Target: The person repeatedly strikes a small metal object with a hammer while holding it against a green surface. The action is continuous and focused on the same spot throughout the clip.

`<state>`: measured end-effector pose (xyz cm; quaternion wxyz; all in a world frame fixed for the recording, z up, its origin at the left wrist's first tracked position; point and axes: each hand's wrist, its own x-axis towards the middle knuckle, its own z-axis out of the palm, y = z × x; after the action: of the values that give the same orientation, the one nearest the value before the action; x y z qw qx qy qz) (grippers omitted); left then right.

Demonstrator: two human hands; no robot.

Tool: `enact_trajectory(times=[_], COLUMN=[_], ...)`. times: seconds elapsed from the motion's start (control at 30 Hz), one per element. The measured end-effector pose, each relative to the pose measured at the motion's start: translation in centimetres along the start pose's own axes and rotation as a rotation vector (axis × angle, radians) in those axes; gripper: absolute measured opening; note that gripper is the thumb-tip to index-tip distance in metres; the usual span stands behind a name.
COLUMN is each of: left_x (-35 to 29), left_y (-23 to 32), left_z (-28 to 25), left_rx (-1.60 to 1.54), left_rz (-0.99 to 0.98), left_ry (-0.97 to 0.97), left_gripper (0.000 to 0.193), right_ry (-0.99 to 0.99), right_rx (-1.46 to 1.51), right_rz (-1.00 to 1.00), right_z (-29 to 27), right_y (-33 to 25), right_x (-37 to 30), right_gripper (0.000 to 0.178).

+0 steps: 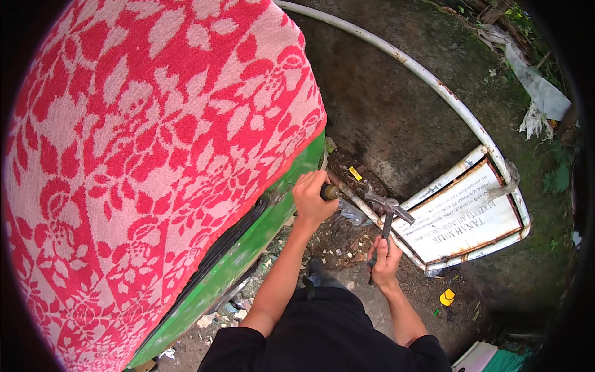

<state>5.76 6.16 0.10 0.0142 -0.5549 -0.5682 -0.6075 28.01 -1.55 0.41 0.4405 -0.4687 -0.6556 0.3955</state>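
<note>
A: I'm on the head feed from way over here. What's the left hand (310, 198) got?

B: Fingers wrapped round a tool (330, 191) with a dark handle, its rounded butt poking out on the right. My view doesn't show its tip, so can't tell if it touches the green panel (238, 251) beside it.

A: And the right hand (385, 259)?

B: Snug round a hammer (390, 209) handle. I see the head beyond the fist, right of the tool's butt and apart from it, near the white sign (462, 217). Red-and-pink cloth (155, 136) covers my left side.
</note>
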Motion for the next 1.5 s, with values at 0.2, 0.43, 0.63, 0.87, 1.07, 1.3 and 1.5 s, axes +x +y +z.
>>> enact_trajectory(times=[0.2,0.43,0.63,0.87,1.07,1.3,1.5], left_x=[0.2,0.5,0.3,0.5,-0.1,-1.0,-0.8], left_y=[-0.3,0.0,-0.5,-0.6,-0.7,-0.2,0.4], left_z=[-0.6,-0.4,0.0,0.1,0.0,0.7,0.3], left_rx=[-0.023,-0.075,-0.041,-0.054,0.008,0.023,-0.020], left_rz=[-0.050,-0.072,-0.072,-0.079,-0.021,0.068,0.038], left_ry=[0.018,0.007,0.001,-0.024,-0.096,-0.113,-0.088], left_gripper=[0.026,0.024,0.025,0.026,0.025,0.027,0.024], right_ry=[0.087,-0.179,-0.143,-0.007,-0.191,-0.142,-0.065], right_rx=[0.392,-0.206,-0.120,0.205,-0.207,-0.022,0.175], right_rz=[-0.341,-0.103,0.067,-0.213,-0.069,0.159,0.117], right_z=[-1.2,1.6,-0.2,-1.5,1.9,0.7,-0.3], right_y=[-6.2,-2.1,-3.8,-7.0,-3.1,-1.7,-3.8], right_x=[3.4,2.9,3.4,4.4,3.8,1.9,2.7], right_gripper=[0.039,0.032,0.034,0.041,0.035,0.037,0.040])
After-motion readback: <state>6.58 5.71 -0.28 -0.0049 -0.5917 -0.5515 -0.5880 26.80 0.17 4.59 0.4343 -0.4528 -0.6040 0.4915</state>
